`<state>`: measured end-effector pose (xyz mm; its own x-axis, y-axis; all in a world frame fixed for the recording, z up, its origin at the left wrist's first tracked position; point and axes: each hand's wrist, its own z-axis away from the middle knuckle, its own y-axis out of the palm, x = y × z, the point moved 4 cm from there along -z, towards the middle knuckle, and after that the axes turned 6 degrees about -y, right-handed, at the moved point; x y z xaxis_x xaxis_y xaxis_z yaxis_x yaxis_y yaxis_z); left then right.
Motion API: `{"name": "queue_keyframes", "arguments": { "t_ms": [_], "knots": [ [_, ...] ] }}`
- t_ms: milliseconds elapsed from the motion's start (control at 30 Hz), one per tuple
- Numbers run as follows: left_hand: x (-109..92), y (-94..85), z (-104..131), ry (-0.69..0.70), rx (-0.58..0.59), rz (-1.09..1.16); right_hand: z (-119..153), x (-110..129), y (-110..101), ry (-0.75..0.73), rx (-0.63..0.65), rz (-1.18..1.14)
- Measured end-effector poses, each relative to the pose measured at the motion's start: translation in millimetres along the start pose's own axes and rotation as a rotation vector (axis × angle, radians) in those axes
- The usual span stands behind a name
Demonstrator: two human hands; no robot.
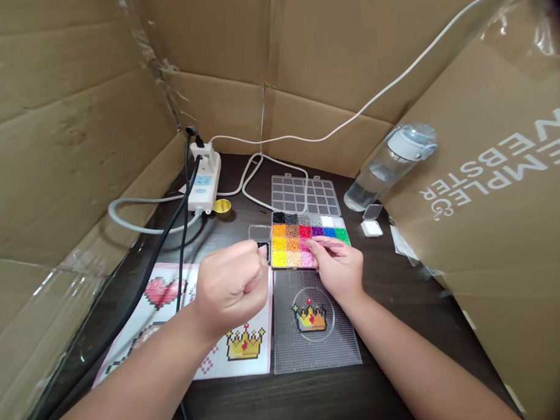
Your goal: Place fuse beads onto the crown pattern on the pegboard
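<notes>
My left hand (234,282) is closed in a fist above the printed pattern sheet (262,365); whatever is inside it is hidden. Thumb and fingers of my right hand (339,266) pinch pink tweezers (331,243), whose tips reach over the pink and red compartments of the bead box (280,259). Below that box lies a clear pegboard (287,350). On the pegboard a crown of beads (310,319) in yellow, orange and black sits inside a drawn circle. A small box with black beads (263,250) is partly behind my left hand.
A power strip (204,185) with black and white cables stands at the back left, beside a gold cup (222,208). At the back right are a water bottle (384,166) and a small white box (371,228). Cardboard walls (321,61) surround the table.
</notes>
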<state>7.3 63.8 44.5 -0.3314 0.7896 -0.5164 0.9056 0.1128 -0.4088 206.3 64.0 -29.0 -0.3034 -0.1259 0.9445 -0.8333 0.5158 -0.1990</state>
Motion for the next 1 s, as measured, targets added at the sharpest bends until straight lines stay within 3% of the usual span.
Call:
{"name": "queue_keyframes", "arguments": {
  "t_ms": [1000],
  "knots": [
    [4.7,1.8,1.6,-0.042,0.015,0.0,-1.3,2.8,-4.4,0.005,0.035,0.019]
  ]
}}
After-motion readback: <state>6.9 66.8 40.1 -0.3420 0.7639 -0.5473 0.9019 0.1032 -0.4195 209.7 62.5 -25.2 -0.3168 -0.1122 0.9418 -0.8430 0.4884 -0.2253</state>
